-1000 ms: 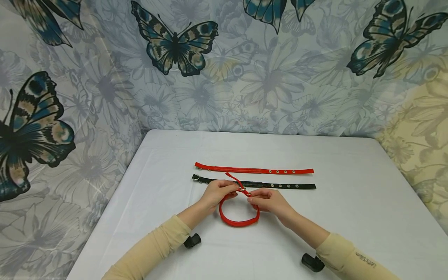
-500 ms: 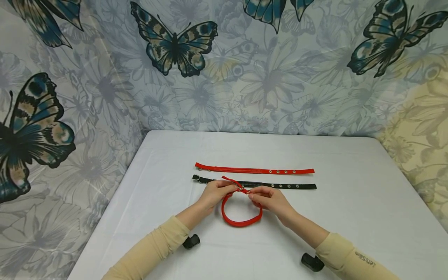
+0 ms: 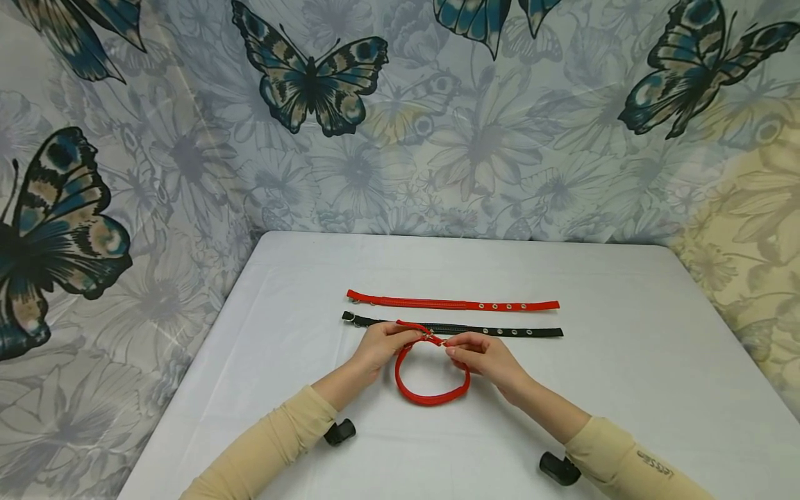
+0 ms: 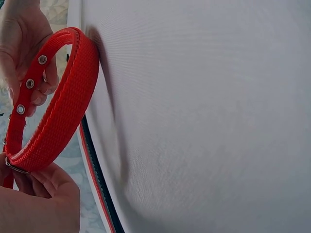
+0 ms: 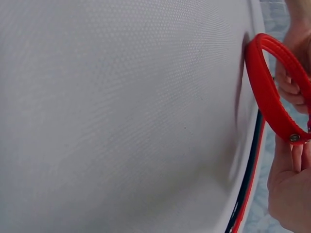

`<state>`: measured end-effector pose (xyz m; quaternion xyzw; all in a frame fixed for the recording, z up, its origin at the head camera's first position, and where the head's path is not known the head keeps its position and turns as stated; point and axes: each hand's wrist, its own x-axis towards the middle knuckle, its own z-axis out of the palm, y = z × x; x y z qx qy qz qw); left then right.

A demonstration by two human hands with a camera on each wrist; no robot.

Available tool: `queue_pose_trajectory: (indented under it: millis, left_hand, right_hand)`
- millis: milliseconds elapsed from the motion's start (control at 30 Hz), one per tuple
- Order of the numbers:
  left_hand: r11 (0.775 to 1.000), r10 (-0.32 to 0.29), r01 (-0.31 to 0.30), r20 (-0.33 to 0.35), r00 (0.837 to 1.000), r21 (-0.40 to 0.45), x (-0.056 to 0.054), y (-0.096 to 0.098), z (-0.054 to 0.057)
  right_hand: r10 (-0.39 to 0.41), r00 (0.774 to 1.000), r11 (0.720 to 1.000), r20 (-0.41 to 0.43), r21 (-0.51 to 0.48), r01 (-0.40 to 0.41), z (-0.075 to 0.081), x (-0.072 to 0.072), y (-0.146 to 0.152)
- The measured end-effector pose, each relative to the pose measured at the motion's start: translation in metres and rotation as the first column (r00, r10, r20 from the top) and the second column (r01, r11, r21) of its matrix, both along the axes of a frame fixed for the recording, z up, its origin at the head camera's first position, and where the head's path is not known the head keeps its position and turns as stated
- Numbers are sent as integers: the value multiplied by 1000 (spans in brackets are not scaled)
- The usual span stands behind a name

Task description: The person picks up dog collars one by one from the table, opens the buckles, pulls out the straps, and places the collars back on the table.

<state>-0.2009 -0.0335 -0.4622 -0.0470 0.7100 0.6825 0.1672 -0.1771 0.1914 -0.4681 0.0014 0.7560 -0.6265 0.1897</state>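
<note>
A red collar [image 3: 430,401], bent into a ring, is held between both hands over the table. My left hand [image 3: 378,349] pinches it at the metal buckle [image 4: 17,166], best seen in the left wrist view. From the other side, my right hand [image 3: 482,359] pinches the strap close to the buckle with thumb and fingers. The strap's free end [image 3: 409,324] sticks out past the buckle toward the upper left. Metal eyelets [image 4: 30,83] line the narrow part, while the padded band [image 4: 73,104] curves toward the person. Fingertips partly hide the fastening.
Behind the hands a black collar [image 3: 519,332] lies flat, its middle partly overlapped by the held strap. Farther back lies another red collar [image 3: 437,303], stretched straight. White cloth covers the table [image 3: 625,361]. Butterfly-print fabric [image 3: 487,139] hangs behind.
The strap's free end has swung down and to the left, from pointing up to lying nearly flat. The ring has shifted slightly right. Both hands keep their grip; the other collars stay put.
</note>
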Motion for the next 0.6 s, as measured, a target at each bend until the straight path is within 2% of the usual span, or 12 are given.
queue_pose_trajectory:
  millis: [167, 233, 300, 467, 600]
  left_hand:
    - [1000, 8, -8, 5, 1000, -26, 10, 0, 24]
    - [1000, 8, -8, 5, 1000, -27, 11, 1, 26]
    - [1000, 7, -7, 3, 1000, -24, 10, 0, 21]
    - [1000, 2, -2, -6, 1000, 6, 0, -1, -5]
    - [1000, -10, 11, -20, 1000, 29, -1, 0, -12]
  right_hand:
    - [12, 1000, 1000, 0, 15, -12, 3, 0, -1]
    - [21, 1000, 1000, -8, 21, -21, 4, 0, 0]
    - [33, 999, 999, -19, 23, -33, 5, 0, 0]
    - [34, 999, 999, -15, 18, -34, 5, -2, 0]
    - [15, 1000, 1000, -8, 12, -15, 3, -3, -2]
